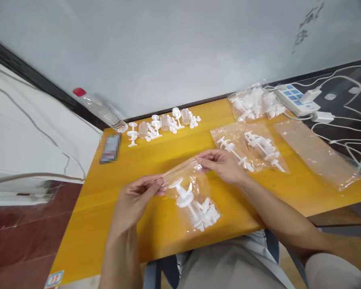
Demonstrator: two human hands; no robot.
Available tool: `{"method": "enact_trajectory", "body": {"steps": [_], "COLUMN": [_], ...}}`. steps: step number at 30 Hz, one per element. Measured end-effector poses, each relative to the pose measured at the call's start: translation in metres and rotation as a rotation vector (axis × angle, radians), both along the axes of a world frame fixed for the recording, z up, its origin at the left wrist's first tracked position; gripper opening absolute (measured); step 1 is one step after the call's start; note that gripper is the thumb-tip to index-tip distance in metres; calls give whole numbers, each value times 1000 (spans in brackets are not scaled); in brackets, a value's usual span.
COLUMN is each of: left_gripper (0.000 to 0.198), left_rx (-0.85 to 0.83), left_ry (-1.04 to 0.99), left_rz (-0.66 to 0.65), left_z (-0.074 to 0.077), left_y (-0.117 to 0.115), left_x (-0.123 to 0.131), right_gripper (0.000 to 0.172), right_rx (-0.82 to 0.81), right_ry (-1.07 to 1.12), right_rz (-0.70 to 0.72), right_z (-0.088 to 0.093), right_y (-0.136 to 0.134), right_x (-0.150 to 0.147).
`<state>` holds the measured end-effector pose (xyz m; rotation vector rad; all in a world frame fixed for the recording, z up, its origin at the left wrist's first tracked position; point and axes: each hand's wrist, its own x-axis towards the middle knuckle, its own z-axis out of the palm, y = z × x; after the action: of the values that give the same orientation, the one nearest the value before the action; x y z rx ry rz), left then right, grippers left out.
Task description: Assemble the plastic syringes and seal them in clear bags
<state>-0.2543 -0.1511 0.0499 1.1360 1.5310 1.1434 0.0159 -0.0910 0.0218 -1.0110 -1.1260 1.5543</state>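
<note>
Between my hands is a clear plastic zip bag [171, 200], its top edge stretched between them. My left hand [138, 194] pinches the left end of that edge, and my right hand [219, 162] pinches the right end. Inside the bag lie a white plunger-like plastic part with a clear barrel [185, 196] and several small white pieces [209, 212]. Nearest to my right hand, two more clear bags [228, 134] with similar white parts [263, 146] rest on the table.
White plunger parts [132, 134], clear cups [143, 129] and small white pieces line the back of the yellow table [108, 224]. A water bottle [105, 114] and a phone [110, 148] are at left. Filled bags [252, 104], flat bags [315, 154] and a power strip [297, 99] with cables are at right.
</note>
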Motion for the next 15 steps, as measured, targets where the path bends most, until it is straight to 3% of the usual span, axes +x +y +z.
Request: {"method": "enact_trajectory", "body": {"steps": [2,4,7,8,10,13,15], "left_gripper": [25,20,16,16,19,24,33], "left_rx": [63,135,292,348,447,545,584], "left_ry": [50,135,323,385,455,409,345], "left_rz": [155,316,419,400,329,141,46], "left_z": [16,35,60,65,73,76,70], "left_y": [-15,-32,-57,-65,-75,-71,-54], "left_x": [2,17,58,72,94,109,110], "right_gripper": [35,41,79,87,87,69,51], "right_rx": [146,440,908,992,1045,1022,931], "right_ry": [-127,-296,-507,-558,-601,-495,-416], "right_rz": [-186,-356,-349,-318,-296,-331,-337], "right_z": [12,27,47,51,55,57,59], "right_y": [-17,-44,-88,-98,-108,-100,-82], "right_x": [-3,-12,-33,-39,-47,-39,-23]}}
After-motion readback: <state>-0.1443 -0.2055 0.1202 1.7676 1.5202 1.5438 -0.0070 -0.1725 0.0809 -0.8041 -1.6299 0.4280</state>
